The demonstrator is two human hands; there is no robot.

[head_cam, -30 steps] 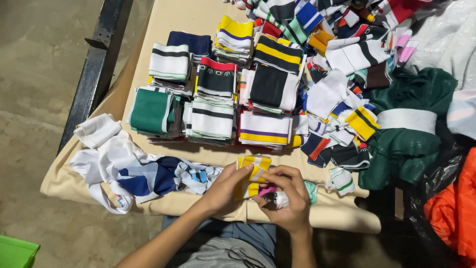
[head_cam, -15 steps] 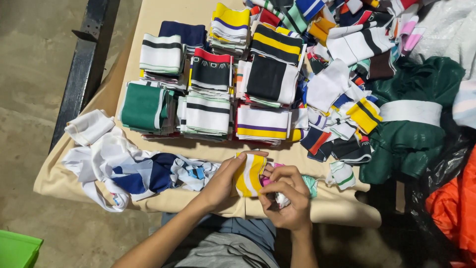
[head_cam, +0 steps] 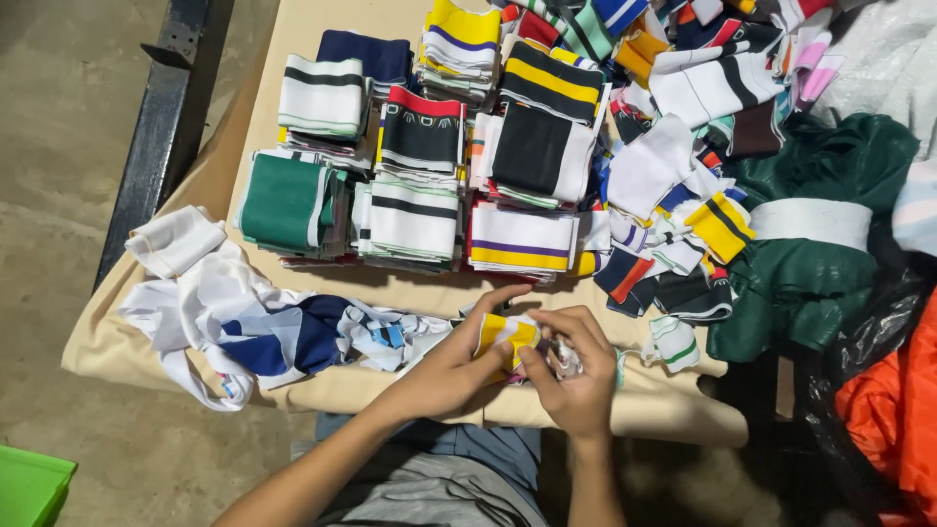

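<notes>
Right at the near edge of the cloth-covered table [head_cam: 293,59], a small folded knit band [head_cam: 506,334] in yellow and white with a dark stripe sits between both hands. Fingers of the left hand [head_cam: 459,363] curl loosely around its left side, thumb on top, forearm angling in from the lower left. Beside it, the right hand [head_cam: 576,376] is clenched around a small crumpled white and pink scrap [head_cam: 564,357], its fingertips touching the band, wrist coming straight up from below.
</notes>
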